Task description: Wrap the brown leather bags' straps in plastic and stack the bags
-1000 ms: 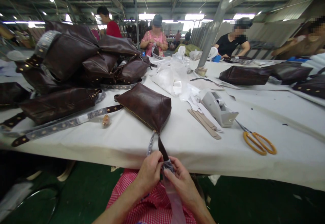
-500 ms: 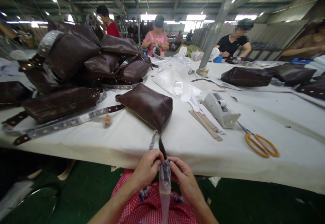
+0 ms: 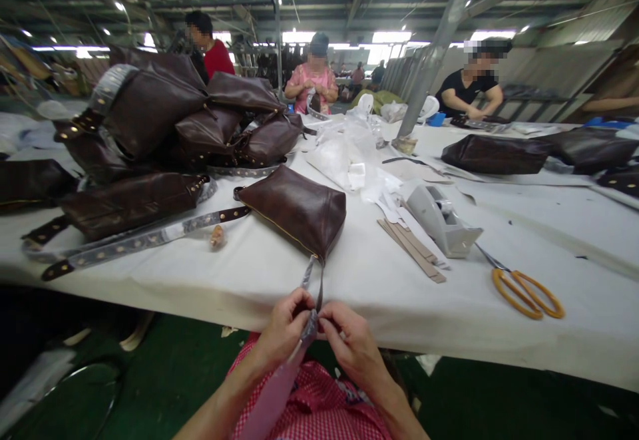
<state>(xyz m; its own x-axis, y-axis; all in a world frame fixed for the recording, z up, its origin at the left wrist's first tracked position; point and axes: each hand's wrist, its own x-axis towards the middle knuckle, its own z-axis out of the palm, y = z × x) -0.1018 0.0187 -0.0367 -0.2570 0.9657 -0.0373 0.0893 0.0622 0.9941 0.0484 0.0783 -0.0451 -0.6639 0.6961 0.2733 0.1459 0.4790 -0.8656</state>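
While the brown leather bag (image 3: pixel 299 210) lay at 12 o'clock on the table (image 3: pixel 379 293), its strap (image 3: pixel 320 287) ran toward 6; left hand (image 3: pixel 289 323) and right hand (image 3: pixel 349 340) both pinched strap and plastic sleeve (image 3: pixel 279 387); taut sleeve seemed wise.

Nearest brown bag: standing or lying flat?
Lying flat: the bag rests broad side down on the table, its strap running over the edge to the left hand and right hand.

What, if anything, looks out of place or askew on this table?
Nothing looks spilled or damaged. The brown bags at the left lie in a tilted heap, and the strap of the near bag hangs over the table edge, pinched by the left hand and right hand.
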